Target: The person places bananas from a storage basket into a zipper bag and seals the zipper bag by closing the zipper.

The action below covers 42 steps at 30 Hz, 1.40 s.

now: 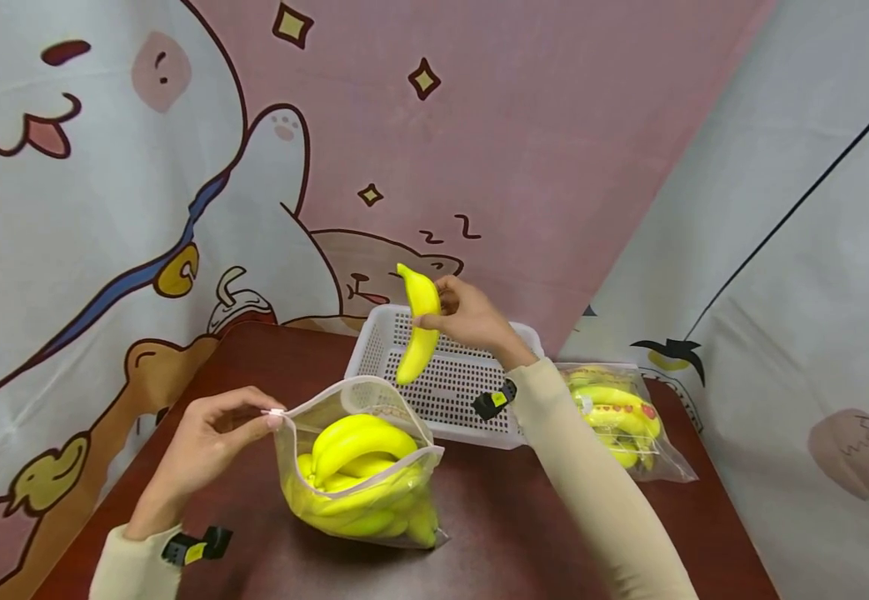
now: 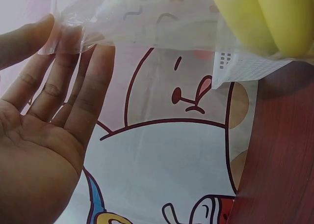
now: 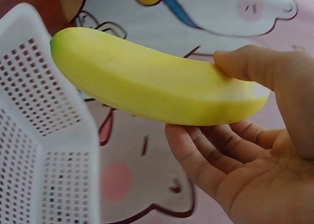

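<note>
My right hand (image 1: 471, 315) grips a yellow banana (image 1: 419, 327) between thumb and fingers, above the white basket. In the right wrist view the banana (image 3: 157, 81) lies across the fingers, its green tip pointing away from the hand. My left hand (image 1: 212, 433) pinches the corner of a clear zip bag's rim (image 1: 284, 414) between thumb and fingers. The bag's mouth stands wide, and several bananas (image 1: 362, 442) lie inside it. From the left wrist, the clear film (image 2: 73, 37) shows between thumb and fingertips, with bananas (image 2: 270, 17) at the upper right.
A white perforated basket (image 1: 449, 387) stands behind the bag on the dark red table (image 1: 494, 517). To the right, past my right forearm, a second clear bag (image 1: 621, 417) of bananas lies on the table. A cartoon-printed cloth (image 1: 524, 125) hangs behind and at both sides.
</note>
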Tool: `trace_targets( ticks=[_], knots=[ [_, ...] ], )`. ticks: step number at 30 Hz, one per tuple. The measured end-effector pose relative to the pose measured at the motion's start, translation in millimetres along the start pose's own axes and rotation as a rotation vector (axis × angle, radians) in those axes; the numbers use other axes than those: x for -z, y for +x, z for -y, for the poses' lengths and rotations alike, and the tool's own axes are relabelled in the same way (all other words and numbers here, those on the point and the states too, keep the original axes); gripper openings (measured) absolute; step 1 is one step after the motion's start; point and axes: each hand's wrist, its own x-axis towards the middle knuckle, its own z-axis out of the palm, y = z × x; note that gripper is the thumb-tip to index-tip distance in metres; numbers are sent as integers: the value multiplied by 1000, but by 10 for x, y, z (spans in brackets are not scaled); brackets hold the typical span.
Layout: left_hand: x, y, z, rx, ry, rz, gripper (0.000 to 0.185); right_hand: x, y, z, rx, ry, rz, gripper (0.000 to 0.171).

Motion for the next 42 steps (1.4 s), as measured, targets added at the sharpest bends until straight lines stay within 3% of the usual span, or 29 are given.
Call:
trace_targets(
  ticks=[10,21,25,31,42],
  knots=[
    [-21,0,-16,19,20,-13,10,205,-292,396,195,25,-13,50],
    [-27,15,-29,28,38,-15,9,327,-544,854,342,-26,48,51],
    [-23,18,-35,32,39,-19,9,341,-629,1034,389,-49,108,49],
    [-25,16,-53,31,47,-24,8,246,-657,1215,482,-175,228,47],
    [-43,13,-74,55,59,-30,9,-184,-694,1284,537,-521,470,39]
  ],
)
